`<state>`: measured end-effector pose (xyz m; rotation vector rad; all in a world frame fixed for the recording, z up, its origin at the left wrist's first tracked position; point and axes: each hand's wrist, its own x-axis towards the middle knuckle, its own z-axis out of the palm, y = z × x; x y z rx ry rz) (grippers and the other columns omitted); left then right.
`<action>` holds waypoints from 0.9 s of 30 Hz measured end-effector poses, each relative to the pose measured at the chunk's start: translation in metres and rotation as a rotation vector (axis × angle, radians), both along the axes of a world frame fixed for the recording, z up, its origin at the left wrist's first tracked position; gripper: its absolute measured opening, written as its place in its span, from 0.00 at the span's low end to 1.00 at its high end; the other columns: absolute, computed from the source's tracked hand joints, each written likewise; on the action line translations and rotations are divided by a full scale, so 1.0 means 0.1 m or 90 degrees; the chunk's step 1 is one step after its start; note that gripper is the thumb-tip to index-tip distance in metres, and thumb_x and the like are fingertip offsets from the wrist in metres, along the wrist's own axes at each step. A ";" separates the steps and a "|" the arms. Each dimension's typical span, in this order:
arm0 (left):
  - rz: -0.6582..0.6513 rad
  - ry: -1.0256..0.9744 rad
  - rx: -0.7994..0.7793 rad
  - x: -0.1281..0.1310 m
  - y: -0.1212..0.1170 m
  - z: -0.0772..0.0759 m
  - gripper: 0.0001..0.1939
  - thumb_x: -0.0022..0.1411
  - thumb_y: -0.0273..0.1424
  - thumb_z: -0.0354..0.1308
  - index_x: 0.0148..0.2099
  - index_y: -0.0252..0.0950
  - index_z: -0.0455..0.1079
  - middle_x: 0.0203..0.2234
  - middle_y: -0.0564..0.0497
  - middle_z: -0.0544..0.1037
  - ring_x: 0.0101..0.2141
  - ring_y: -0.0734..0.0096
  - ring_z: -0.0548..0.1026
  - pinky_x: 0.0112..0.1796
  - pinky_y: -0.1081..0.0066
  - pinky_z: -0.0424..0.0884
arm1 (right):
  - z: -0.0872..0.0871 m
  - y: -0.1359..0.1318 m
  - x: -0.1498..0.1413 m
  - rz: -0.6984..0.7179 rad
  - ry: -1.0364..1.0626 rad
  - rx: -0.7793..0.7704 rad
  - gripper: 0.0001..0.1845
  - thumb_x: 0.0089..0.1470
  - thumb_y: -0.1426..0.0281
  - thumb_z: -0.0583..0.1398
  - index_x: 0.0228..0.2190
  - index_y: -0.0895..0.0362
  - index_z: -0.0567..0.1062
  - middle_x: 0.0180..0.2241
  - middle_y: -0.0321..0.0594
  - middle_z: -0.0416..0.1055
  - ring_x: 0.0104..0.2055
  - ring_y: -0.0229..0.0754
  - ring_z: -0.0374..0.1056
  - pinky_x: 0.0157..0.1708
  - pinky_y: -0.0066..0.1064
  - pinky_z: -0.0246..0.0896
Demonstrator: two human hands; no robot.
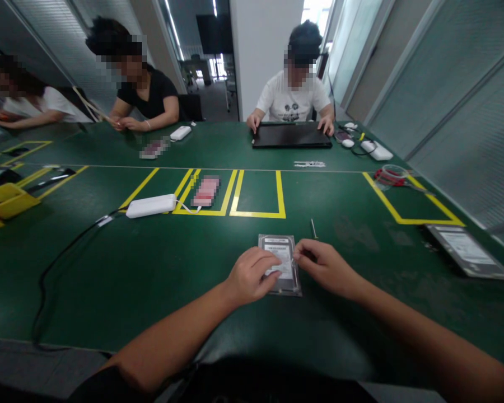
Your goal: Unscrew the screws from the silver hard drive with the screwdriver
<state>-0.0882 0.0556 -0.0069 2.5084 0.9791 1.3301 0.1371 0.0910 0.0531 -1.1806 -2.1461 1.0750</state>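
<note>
Left hand (pixel 255 272), half-open, lies over the labelled drive (pixel 285 258); right hand (pixel 319 262), fingertips pinched, meets its three-o'clock edge, grip unclear; green tabletop (pixel 159 280) stretches wide toward nine, near edge (pixel 73 348) at eight, taped outline (pixel 258 215) at twelve, glass wall (pixel 453 106) at two

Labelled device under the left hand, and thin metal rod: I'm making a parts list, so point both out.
Labelled device (pixel 285 269): head view, on its label.
Thin metal rod (pixel 313 228): head view, mid-shaft.

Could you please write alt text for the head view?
The wearer's left hand lies over what looks like a labelled hard drive on a green table, the right hand at its right edge. A metal rod lies beyond; three people sit across.
</note>
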 end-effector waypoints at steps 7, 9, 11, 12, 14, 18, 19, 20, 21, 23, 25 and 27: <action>0.069 -0.068 0.036 -0.04 0.00 0.02 0.12 0.64 0.26 0.58 0.50 0.36 0.72 0.38 0.46 0.79 0.38 0.68 0.76 0.40 0.67 0.75 | -0.13 -0.13 -0.46 -0.003 0.178 -0.112 0.14 0.59 0.59 0.57 0.29 0.56 0.70 0.28 0.36 0.66 0.32 0.38 0.61 0.34 0.31 0.56; 0.074 -0.083 0.018 -0.04 0.00 0.03 0.11 0.65 0.26 0.58 0.49 0.36 0.73 0.38 0.46 0.79 0.38 0.69 0.77 0.40 0.68 0.75 | -0.15 -0.12 -0.49 -0.018 0.207 -0.142 0.16 0.59 0.57 0.57 0.29 0.56 0.70 0.27 0.35 0.65 0.31 0.37 0.60 0.33 0.31 0.55; 0.078 -0.095 -0.001 -0.04 0.00 0.03 0.10 0.64 0.25 0.58 0.48 0.37 0.74 0.38 0.47 0.80 0.38 0.69 0.77 0.40 0.68 0.75 | -0.17 -0.12 -0.51 -0.023 0.227 -0.161 0.17 0.58 0.55 0.58 0.29 0.56 0.70 0.27 0.35 0.64 0.30 0.37 0.58 0.32 0.30 0.55; 0.078 -0.099 -0.009 -0.05 0.00 0.02 0.10 0.64 0.25 0.58 0.48 0.36 0.74 0.38 0.47 0.80 0.38 0.69 0.77 0.41 0.68 0.76 | -0.18 -0.12 -0.50 -0.023 0.235 -0.167 0.18 0.58 0.54 0.58 0.29 0.57 0.70 0.27 0.35 0.63 0.30 0.37 0.58 0.32 0.30 0.54; 0.076 -0.104 -0.021 -0.04 0.01 0.01 0.10 0.64 0.25 0.58 0.47 0.36 0.74 0.38 0.47 0.80 0.39 0.69 0.78 0.41 0.68 0.76 | -0.20 -0.12 -0.49 -0.020 0.249 -0.174 0.19 0.58 0.53 0.58 0.28 0.57 0.70 0.26 0.34 0.63 0.30 0.36 0.57 0.32 0.30 0.54; 0.071 -0.106 -0.024 -0.04 0.01 0.00 0.08 0.65 0.25 0.58 0.46 0.37 0.74 0.37 0.48 0.81 0.38 0.69 0.78 0.41 0.68 0.75 | -0.25 -0.12 -0.46 -0.011 0.266 -0.185 0.19 0.57 0.53 0.59 0.29 0.57 0.70 0.27 0.34 0.63 0.30 0.36 0.57 0.32 0.30 0.53; 0.070 -0.106 -0.024 -0.04 0.02 -0.01 0.08 0.65 0.25 0.58 0.45 0.37 0.74 0.37 0.48 0.81 0.38 0.69 0.78 0.41 0.68 0.75 | -0.26 -0.12 -0.46 -0.009 0.271 -0.187 0.18 0.57 0.54 0.60 0.29 0.57 0.70 0.27 0.34 0.63 0.30 0.36 0.57 0.32 0.30 0.54; 0.069 -0.105 -0.023 -0.04 0.02 -0.01 0.08 0.64 0.25 0.58 0.45 0.37 0.74 0.37 0.49 0.81 0.38 0.70 0.78 0.41 0.69 0.75 | -0.26 -0.11 -0.45 -0.006 0.275 -0.190 0.18 0.57 0.54 0.60 0.30 0.58 0.71 0.27 0.35 0.63 0.30 0.36 0.58 0.32 0.30 0.54; 0.069 -0.105 -0.021 -0.03 0.03 -0.01 0.08 0.64 0.24 0.59 0.45 0.37 0.74 0.36 0.49 0.81 0.38 0.70 0.78 0.41 0.69 0.75 | -0.27 -0.11 -0.45 -0.002 0.279 -0.191 0.18 0.57 0.55 0.60 0.30 0.58 0.71 0.28 0.35 0.64 0.30 0.36 0.58 0.32 0.29 0.54; 0.072 -0.101 -0.017 -0.03 0.04 -0.01 0.07 0.64 0.24 0.59 0.44 0.36 0.74 0.36 0.49 0.81 0.38 0.71 0.78 0.41 0.70 0.74 | -0.29 -0.09 -0.44 0.004 0.284 -0.191 0.17 0.57 0.55 0.60 0.31 0.58 0.71 0.27 0.34 0.63 0.30 0.35 0.57 0.32 0.29 0.53; 0.076 -0.090 -0.013 -0.03 0.05 0.00 0.06 0.64 0.24 0.59 0.43 0.36 0.74 0.35 0.49 0.81 0.37 0.71 0.78 0.40 0.70 0.74 | -0.32 -0.08 -0.43 0.005 0.286 -0.182 0.18 0.57 0.55 0.60 0.30 0.59 0.70 0.26 0.33 0.62 0.29 0.34 0.56 0.30 0.28 0.52; 0.077 -0.074 -0.006 -0.03 0.05 0.00 0.06 0.64 0.25 0.58 0.43 0.36 0.74 0.34 0.49 0.81 0.36 0.70 0.78 0.39 0.70 0.73 | -0.35 -0.06 -0.43 0.002 0.288 -0.171 0.19 0.57 0.55 0.60 0.28 0.59 0.70 0.25 0.33 0.60 0.29 0.34 0.55 0.30 0.27 0.52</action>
